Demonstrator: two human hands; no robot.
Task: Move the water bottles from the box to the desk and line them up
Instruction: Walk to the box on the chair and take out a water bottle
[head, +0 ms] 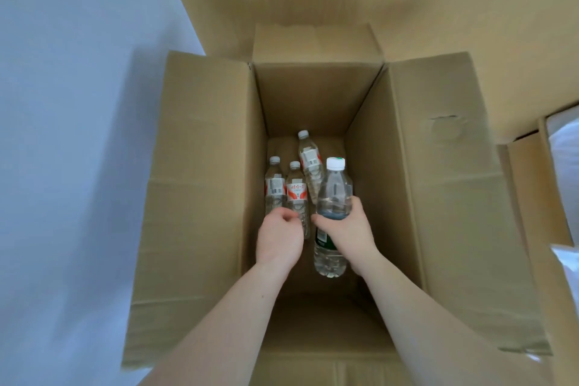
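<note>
Pale grey-blue floor is filling the left of the frame, and plain brown cardboard is taking up the top and right behind the open box [200, 185], whose flaps are folding outward on all sides. I am looking straight down into it.

My right hand [346, 233] is wrapping around the middle of a green-labelled bottle [332, 197], thumb and fingers curling over the label, and the bottle is sitting above the others with its white cap pointing toward the top of the frame. My left hand [279, 236] is hanging just beside it with fingers loosely curled; I cannot tell whether it is touching the bottle beneath it, and it does not seem to be holding anything.

Three red-labelled bottles [296, 194] are lying on the box bottom: two side by side at centre-left, one angled behind them toward the far wall. All look clear, capped and full.

Risks, as I am judging them: the box is deep and narrow, so my forearms or the bottle could be catching a wall or a flap on the way up. The smooth plastic could be sliding through my fingers, since I am gripping the label band. My left hand could be nudging the loose bottles, setting them rolling out of easy reach. No tabletop is showing, so I would be carrying blind.
</note>
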